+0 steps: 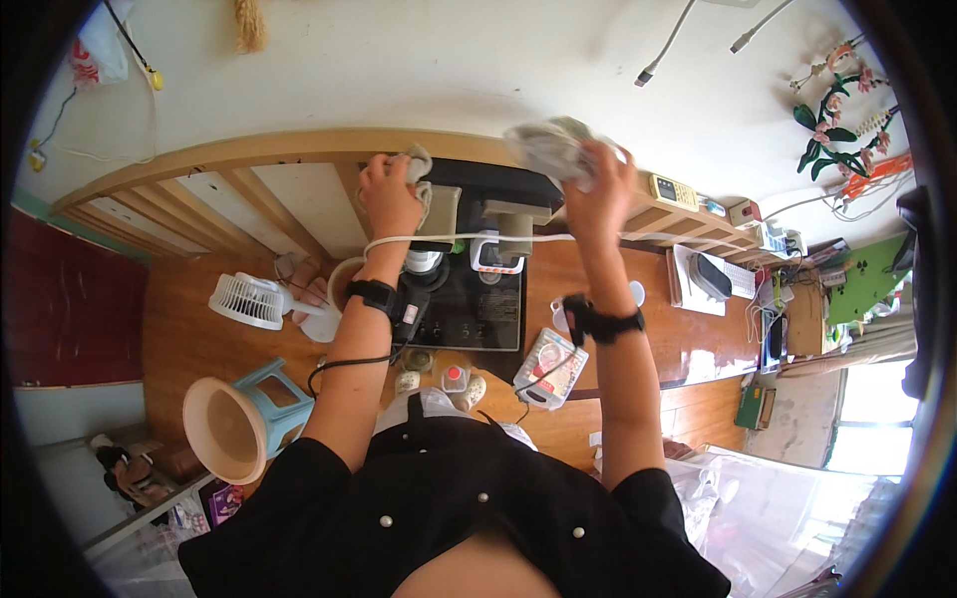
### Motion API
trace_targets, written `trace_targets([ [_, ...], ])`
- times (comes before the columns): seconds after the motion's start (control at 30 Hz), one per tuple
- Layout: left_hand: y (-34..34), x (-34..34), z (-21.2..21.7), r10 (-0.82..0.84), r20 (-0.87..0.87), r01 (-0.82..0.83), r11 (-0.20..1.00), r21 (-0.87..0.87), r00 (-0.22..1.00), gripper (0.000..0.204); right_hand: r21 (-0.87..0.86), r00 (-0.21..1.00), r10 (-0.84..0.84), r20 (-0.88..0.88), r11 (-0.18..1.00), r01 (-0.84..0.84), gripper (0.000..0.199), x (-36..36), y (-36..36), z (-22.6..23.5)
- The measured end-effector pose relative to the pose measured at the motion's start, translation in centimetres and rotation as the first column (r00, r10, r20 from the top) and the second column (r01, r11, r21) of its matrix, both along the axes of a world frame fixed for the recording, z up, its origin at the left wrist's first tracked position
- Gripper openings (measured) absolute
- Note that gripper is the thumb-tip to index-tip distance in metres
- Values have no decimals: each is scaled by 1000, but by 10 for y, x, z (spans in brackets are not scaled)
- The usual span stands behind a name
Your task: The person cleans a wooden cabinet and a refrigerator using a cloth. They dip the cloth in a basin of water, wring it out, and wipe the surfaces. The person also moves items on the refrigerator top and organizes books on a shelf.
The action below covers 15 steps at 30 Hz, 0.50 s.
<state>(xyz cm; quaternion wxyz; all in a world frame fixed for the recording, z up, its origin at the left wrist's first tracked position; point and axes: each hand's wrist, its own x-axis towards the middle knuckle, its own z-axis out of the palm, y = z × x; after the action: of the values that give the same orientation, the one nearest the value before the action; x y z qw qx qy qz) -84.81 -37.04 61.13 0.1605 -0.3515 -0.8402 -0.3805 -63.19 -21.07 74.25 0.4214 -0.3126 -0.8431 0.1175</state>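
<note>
Obstacles and open room, as I see them from above:
- My left hand (pixel 389 194) and right hand (pixel 598 194), each gripping a cloth, are up at the wooden rail (pixel 249 149).
- Below them: black tea tray (pixel 477 304), crowded with kettles; a white cord (pixel 558 237) strung across, barring a straight drop.
- Left: small white fan (pixel 247 299) and blue stool (pixel 274 399) block low passage.
- Right: bare tabletop (pixel 688 344), passable.
</note>
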Motion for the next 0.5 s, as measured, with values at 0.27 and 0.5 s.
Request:
trace_targets([
  [0.27,-28,-10,-30,-72,209,12,962,272,975,41,-63,861,9,509,998,27,90,-58,-14,-43],
  [0.5,-52,9,-42,-136,260,53,952,303,956,39,-153,931,136,339,984,-88,102,-12,-6,-22],
])
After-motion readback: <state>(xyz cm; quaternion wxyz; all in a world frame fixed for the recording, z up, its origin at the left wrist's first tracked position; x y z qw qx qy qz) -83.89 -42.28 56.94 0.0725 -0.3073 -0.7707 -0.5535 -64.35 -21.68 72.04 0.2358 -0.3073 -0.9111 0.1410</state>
